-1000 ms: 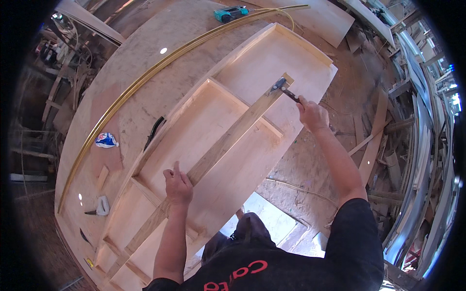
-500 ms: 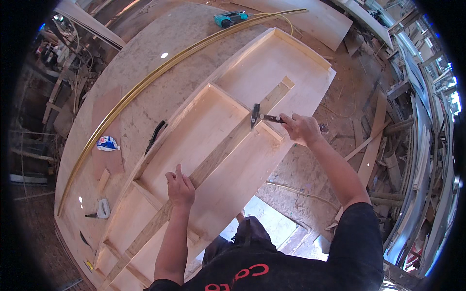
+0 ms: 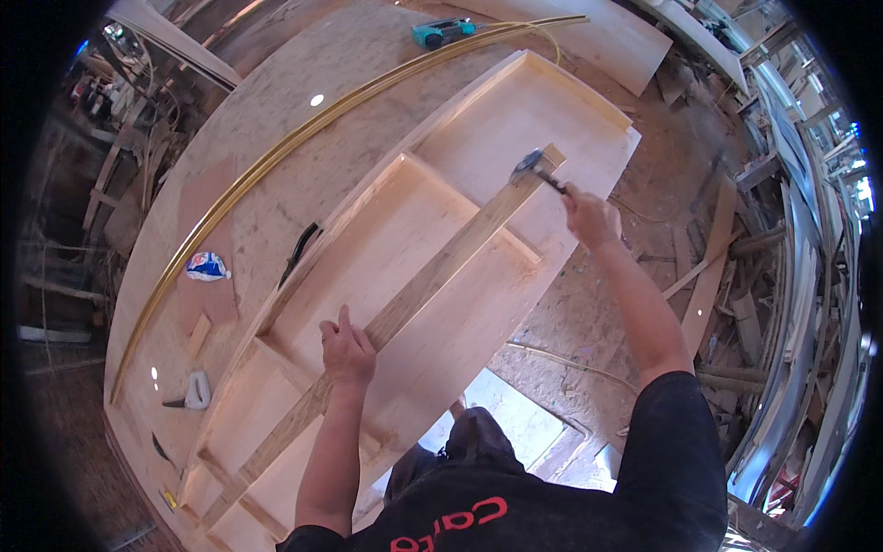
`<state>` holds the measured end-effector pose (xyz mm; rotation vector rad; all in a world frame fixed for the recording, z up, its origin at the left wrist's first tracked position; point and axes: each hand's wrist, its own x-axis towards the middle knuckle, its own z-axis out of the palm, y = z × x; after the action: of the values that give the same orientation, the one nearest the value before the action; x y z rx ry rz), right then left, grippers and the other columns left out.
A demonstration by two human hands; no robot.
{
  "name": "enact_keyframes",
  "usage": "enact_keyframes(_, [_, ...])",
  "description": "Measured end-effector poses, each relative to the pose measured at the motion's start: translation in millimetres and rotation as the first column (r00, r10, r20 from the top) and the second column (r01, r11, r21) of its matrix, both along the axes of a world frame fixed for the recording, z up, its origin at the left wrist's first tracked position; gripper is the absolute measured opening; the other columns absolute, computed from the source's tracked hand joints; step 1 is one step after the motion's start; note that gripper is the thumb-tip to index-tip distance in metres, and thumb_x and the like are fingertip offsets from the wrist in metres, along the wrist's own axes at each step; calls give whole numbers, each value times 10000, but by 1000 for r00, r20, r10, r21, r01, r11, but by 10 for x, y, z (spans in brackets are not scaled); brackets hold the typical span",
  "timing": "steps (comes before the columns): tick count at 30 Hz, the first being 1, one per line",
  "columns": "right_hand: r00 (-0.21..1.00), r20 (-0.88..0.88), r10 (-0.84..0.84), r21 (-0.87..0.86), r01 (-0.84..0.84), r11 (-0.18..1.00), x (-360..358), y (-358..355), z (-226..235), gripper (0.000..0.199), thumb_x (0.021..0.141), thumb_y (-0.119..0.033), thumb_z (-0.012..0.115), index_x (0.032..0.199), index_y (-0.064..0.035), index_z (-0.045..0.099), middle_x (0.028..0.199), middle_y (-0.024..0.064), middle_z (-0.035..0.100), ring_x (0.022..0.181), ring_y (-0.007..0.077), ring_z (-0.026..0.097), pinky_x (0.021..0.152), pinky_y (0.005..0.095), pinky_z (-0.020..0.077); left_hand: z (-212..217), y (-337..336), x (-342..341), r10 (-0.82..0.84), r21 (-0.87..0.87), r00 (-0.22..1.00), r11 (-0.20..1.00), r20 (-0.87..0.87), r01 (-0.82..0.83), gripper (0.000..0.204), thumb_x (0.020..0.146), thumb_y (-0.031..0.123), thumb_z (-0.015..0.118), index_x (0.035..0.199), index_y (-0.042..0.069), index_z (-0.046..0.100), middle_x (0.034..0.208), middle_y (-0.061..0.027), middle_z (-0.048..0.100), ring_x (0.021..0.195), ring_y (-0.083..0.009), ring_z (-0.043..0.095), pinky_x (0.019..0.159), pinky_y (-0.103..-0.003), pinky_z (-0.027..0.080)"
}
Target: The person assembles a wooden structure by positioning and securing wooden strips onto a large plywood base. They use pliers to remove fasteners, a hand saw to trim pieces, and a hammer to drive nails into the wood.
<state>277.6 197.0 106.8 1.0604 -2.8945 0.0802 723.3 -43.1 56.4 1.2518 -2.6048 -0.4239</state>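
My right hand (image 3: 591,219) is closed round the handle of a hammer (image 3: 550,179). The hammer's head, a little blurred, is over the far end of a long wooden strip (image 3: 451,260). That strip runs lengthwise down a pale plywood panel (image 3: 561,115) and crosses its low wooden dividers (image 3: 446,187). Lower down, my left hand (image 3: 349,354) lies against the strip's left side, its index finger stretched out and the others loosely bent. I see nothing held in it.
The panel lies across a large dusty worktable (image 3: 276,170). Left of it are a curved gold trim strip (image 3: 248,178), a blue-and-white packet (image 3: 207,267), a grey-handled tool (image 3: 196,391) and a black curved tool (image 3: 298,253). A teal power tool (image 3: 443,34) sits at the far edge. Scrap wood (image 3: 713,267) is piled right.
My right hand has carried the hammer up and away, from the middle divider to the strip's far end. My left hand stays in nearly the same place.
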Motion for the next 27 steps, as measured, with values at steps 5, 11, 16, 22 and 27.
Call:
enact_keyframes(5, [984,-4,176,149,-174,973,132,49,9,323,1052,-399,486,1310,-242,601,914,128,724,838,370,745,703,511,604,-4,-9,103,13,4,1000,1000,15,-13,466,976,175,535,1429,65,554,1096,-194,494,947,-354,581,828,-466,535])
enact_keyframes(11, [992,-12,123,70,-121,990,113,42,50,327,1049,-416,507,1327,-269,596,953,113,729,822,357,747,683,515,606,24,11,74,41,20,998,999,40,-42,476,972,172,535,1435,67,551,1092,-189,492,955,-349,578,830,-460,533])
enact_keyframes(16, [1000,-13,9,7,-9,1000,-143,207,-85,352,1045,-412,527,1340,-246,623,988,134,730,844,373,743,714,520,602,-39,-23,54,-13,-24,1000,1000,1,13,479,968,165,538,1436,63,548,1089,-191,488,972,-350,574,830,-463,532])
enact_keyframes(22, [988,96,123,130,-135,982,180,-2,203,362,1051,-425,510,1344,-251,633,1037,148,738,866,385,742,746,541,598,26,3,88,34,11,998,999,56,-35,477,972,152,531,1435,41,538,1081,-196,490,971,-354,565,862,-464,515])
enact_keyframes(27, [982,-19,-189,-156,184,970,-256,228,-28,353,1036,-422,549,1285,-238,719,902,182,747,830,398,735,721,527,581,11,-2,51,-10,-16,1000,1000,15,10,477,960,150,542,1424,37,553,1082,-203,484,963,-357,557,860,-458,510])
